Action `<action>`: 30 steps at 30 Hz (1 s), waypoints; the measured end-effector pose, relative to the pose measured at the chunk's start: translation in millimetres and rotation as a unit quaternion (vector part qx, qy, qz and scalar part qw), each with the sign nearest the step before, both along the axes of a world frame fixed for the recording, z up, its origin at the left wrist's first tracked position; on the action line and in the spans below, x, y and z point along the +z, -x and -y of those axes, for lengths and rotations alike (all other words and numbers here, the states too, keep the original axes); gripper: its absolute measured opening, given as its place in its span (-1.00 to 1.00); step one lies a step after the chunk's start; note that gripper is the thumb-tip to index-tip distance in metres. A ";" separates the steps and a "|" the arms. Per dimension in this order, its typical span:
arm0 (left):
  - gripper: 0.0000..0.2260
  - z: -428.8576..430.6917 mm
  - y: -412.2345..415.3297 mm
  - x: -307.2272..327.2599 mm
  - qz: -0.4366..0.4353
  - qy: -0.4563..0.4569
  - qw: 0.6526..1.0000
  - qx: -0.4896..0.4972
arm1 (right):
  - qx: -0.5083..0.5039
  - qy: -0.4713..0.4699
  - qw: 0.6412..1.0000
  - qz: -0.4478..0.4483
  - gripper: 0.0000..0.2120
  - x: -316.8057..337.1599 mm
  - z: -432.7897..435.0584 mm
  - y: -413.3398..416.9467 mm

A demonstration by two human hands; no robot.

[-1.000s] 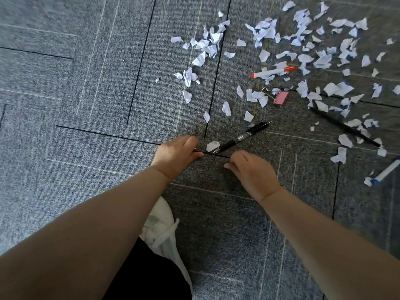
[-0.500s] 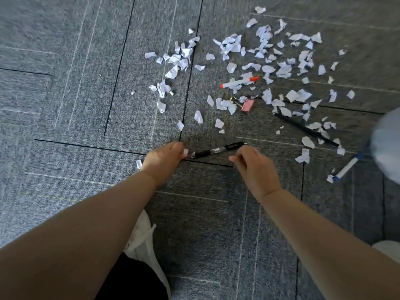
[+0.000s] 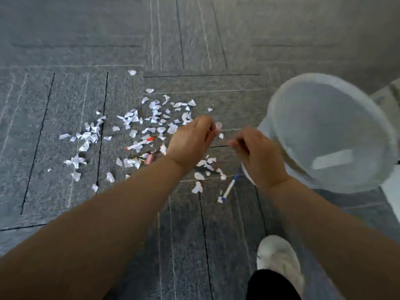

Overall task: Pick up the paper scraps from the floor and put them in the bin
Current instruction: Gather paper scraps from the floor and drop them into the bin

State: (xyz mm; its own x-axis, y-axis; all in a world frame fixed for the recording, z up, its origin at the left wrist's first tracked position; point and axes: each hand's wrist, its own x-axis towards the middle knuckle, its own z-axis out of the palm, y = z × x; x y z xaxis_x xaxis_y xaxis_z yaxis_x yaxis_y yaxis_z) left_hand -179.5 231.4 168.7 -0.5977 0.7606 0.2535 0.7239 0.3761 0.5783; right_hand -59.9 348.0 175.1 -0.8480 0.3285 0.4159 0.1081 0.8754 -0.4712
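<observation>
White bin upright, mouth upward, right of the paper scraps

Translucent white round plastic bin: motion-blurred. Right hand: contents indeterminate. White paper scrap in left hand: outline blurred.

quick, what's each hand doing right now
left hand: fingers curled, pinching a paper scrap at the fingertips
right hand: fingers curled, cannot tell whether it holds anything
</observation>
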 end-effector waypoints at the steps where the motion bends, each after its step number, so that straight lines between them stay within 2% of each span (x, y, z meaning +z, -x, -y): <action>1: -0.58 -21.3 -9.1 14.9 -0.007 -0.015 1.000 -0.017 | -0.017 -0.011 1.000 -0.024 -0.70 19.5 -20.1 -11.1; 4: -0.62 -81.9 -33.8 51.5 -0.011 -0.028 0.998 -0.048 | -0.078 -0.028 0.996 -0.043 -0.70 56.7 -72.0 -47.2; 6: -0.73 -118.3 -49.2 65.9 -0.022 -0.018 0.998 -0.061 | -0.132 -0.012 0.991 0.012 -0.72 56.5 -102.9 -68.6; 8: -0.76 -146.2 -62.0 69.4 -0.048 -0.003 0.993 -0.105 | -0.179 0.005 0.979 0.098 -0.76 44.2 -128.0 -86.1; 10: -0.67 -165.7 -69.0 59.7 -0.088 0.096 0.977 -0.169 | -0.205 -0.018 0.968 0.145 -0.73 32.3 -140.5 -100.6; 12: -0.51 -176.7 -70.5 45.2 -0.144 0.237 0.939 -0.203 | -0.215 -0.049 0.966 0.132 -0.69 27.2 -141.0 -110.5; 14: -0.44 -179.1 -70.5 35.9 -0.162 0.289 0.921 -0.206 | -0.223 -0.065 0.966 0.112 -0.64 25.4 -135.9 -115.3; 18: -0.44 -162.3 -64.3 35.2 -0.176 0.239 0.936 -0.190 | -0.216 -0.050 0.969 0.110 -0.58 24.6 -123.3 -114.0; 21: -0.50 -127.2 -51.5 39.2 -0.139 0.117 0.970 -0.159 | -0.191 -0.043 0.976 0.092 -0.59 32.5 -109.2 -98.7; 23: -0.57 -93.6 -39.0 33.1 -0.142 0.057 0.981 -0.120 | -0.157 -0.057 0.984 0.063 -0.61 39.5 -94.1 -80.1; 27: -0.66 -13.1 -10.2 3.9 -0.100 0.086 0.990 -0.045 | -0.067 -0.082 0.994 0.015 -0.66 43.8 -41.7 -28.0; 30: -0.66 47.4 14.4 -22.7 -0.075 0.155 0.985 -0.017 | 0.014 -0.089 0.995 0.036 -0.66 22.3 4.2 13.4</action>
